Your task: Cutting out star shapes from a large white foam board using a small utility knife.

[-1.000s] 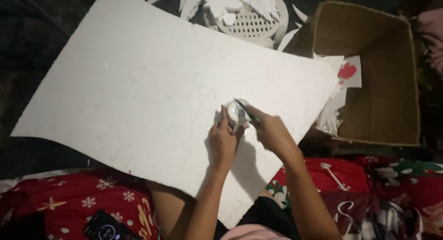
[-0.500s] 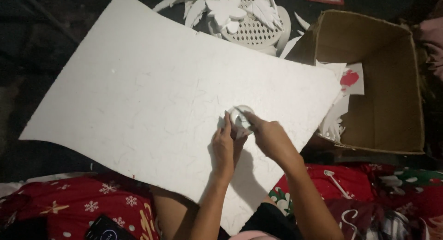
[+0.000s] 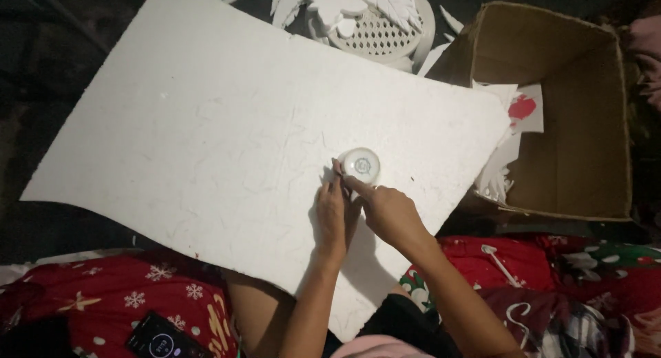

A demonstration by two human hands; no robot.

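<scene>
On foam sheet (image 3: 227,144), small bowl (image 3: 361,166) — touching fingertips (image 3: 339,169)

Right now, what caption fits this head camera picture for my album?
Both hands, left hand and right hand, touch a small white bowl upside down on a big white foam sheet.

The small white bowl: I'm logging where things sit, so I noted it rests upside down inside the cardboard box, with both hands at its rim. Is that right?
Not quite. In the head view the small white bowl rests upside down on the white foam sheet, not inside the cardboard box. The left hand and right hand are at its rim, as noted.
</scene>
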